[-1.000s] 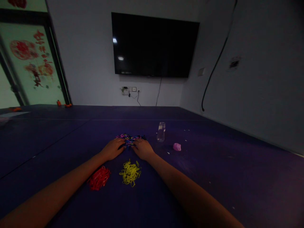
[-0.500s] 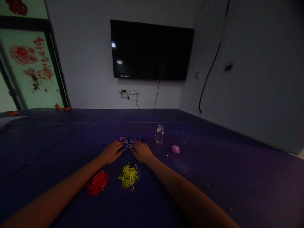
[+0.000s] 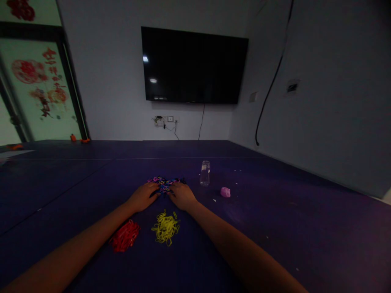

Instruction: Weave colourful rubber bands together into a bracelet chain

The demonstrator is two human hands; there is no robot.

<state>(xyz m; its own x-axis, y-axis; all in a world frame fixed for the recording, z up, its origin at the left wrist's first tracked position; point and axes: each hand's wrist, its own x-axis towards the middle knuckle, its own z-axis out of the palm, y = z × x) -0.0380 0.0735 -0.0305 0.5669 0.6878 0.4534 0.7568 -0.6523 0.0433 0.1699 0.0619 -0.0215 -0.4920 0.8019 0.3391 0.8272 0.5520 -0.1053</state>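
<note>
A pile of mixed-colour rubber bands (image 3: 165, 185), mostly blue, pink and dark, lies on the purple surface ahead of me. My left hand (image 3: 144, 196) rests on the pile's near left side, fingers stretched out over it. On the near right side, my right hand (image 3: 182, 195) lies in the same way, its fingers flat on the bands. The fingertips are partly lost among the bands. Closer to me are a heap of yellow rubber bands (image 3: 166, 228), between my forearms, and a heap of red rubber bands (image 3: 125, 236) beside my left forearm.
A clear bottle (image 3: 205, 174) stands upright to the right of the pile. Near it sits a pink lump (image 3: 225, 192), with small white scraps around. Small orange objects (image 3: 73, 138) are at the far left edge. A television (image 3: 195, 67) hangs on the far wall.
Both hands stay in place on the mixed pile. The view has shifted very slightly; the heaps, bottle and pink lump are otherwise as before.
</note>
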